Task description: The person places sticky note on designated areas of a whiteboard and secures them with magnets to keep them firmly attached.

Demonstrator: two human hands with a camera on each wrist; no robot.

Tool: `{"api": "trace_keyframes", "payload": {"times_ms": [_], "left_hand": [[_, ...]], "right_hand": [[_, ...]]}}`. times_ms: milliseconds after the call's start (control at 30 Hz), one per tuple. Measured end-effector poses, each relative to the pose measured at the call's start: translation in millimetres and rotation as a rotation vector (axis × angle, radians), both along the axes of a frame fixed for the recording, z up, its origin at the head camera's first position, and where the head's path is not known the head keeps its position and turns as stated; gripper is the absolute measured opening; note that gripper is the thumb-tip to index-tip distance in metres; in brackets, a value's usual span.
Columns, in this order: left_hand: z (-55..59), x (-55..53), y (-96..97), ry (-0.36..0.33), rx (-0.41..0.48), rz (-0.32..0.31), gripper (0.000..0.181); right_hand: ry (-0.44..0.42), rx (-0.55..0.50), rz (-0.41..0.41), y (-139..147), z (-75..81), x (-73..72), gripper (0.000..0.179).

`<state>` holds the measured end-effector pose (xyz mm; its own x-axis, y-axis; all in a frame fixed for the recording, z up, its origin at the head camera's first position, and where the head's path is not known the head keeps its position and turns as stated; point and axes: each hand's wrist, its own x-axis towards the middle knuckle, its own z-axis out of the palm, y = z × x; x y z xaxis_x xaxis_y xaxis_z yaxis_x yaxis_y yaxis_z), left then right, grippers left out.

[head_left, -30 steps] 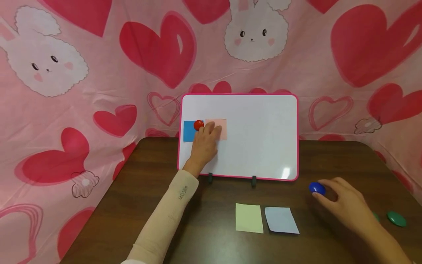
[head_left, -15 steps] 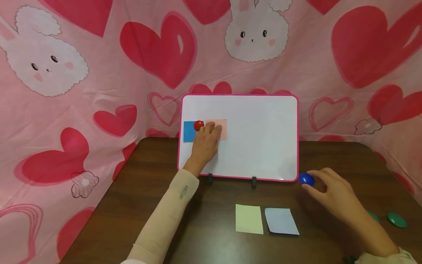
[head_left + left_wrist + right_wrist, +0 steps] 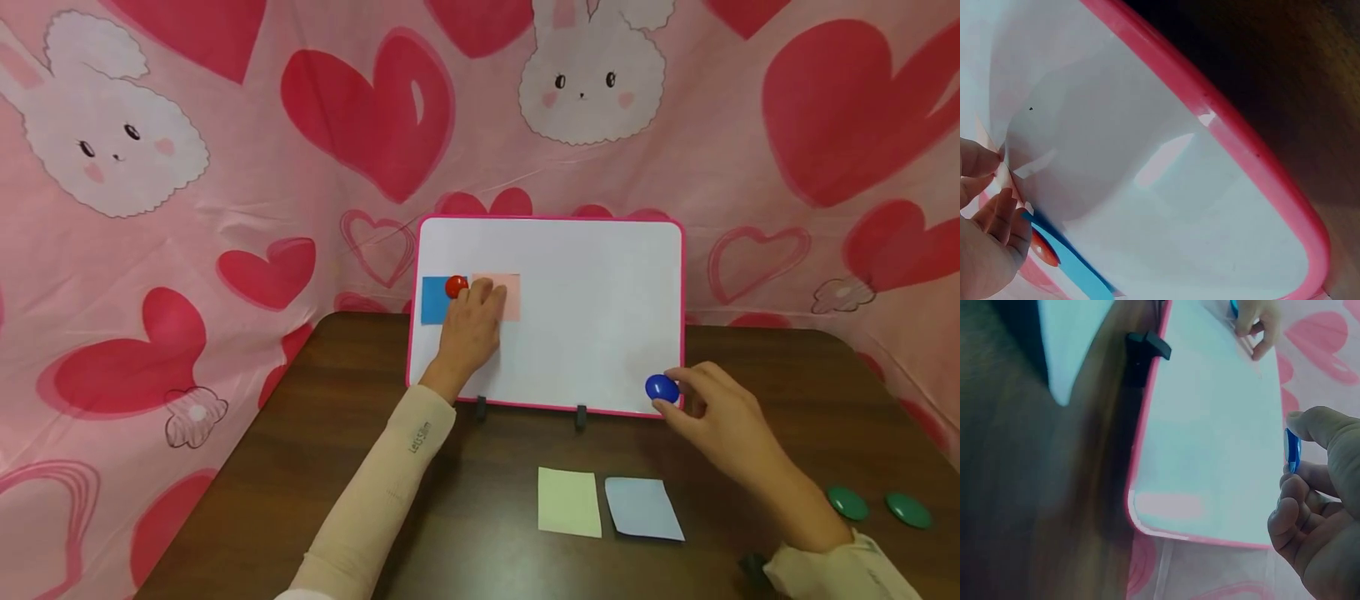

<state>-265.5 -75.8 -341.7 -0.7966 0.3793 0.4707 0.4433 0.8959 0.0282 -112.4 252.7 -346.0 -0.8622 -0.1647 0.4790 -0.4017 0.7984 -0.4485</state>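
A white board [image 3: 592, 325] with a pink rim stands on the table. On its left side are a blue paper square [image 3: 433, 302], a red round magnet [image 3: 456, 287] at that square's upper right, and a pink paper square [image 3: 512, 302]. My left hand [image 3: 472, 329] rests its fingertips on the pink square and covers part of it. Between thumb and fingers, my right hand [image 3: 720, 417] pinches a blue round magnet [image 3: 662, 388] in front of the board's lower right corner. The right wrist view shows this blue magnet [image 3: 1292, 450] edge-on, apart from the board.
Pale yellow [image 3: 568, 502] and pale blue [image 3: 645, 508] paper squares lie in front of the board. Two green magnets, one left [image 3: 847, 503] and one right [image 3: 908, 510], lie at the table's right. Dark feet [image 3: 581, 417] hold the board's lower edge. A heart-patterned cloth hangs behind.
My right hand has carried the blue magnet left and upward, from over the table to the board's lower right corner. My left hand has stayed at the pink square.
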Motion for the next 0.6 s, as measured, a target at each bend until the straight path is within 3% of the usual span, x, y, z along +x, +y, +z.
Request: {"api": "trace_keyframes", "payload": {"times_ms": [133,333,600], "left_hand": [[-1.0,-0.5,-1.3,0.018,0.007,-0.013,0.052],[-3.2,-3.0,-2.6,0.042,0.010,-0.022,0.051],[-2.9,-3.9,-3.4,0.051,-0.007,-0.027,0.053]], "right_hand": [[0.034,-0.008,0.006,-10.4,4.5,-8.0,0.041],[0.004,-0.023,0.017,-27.5,12.6,-18.0,0.040],[0.085,-0.063,0.055,-50.5,20.5,-32.0,0.039]]}}
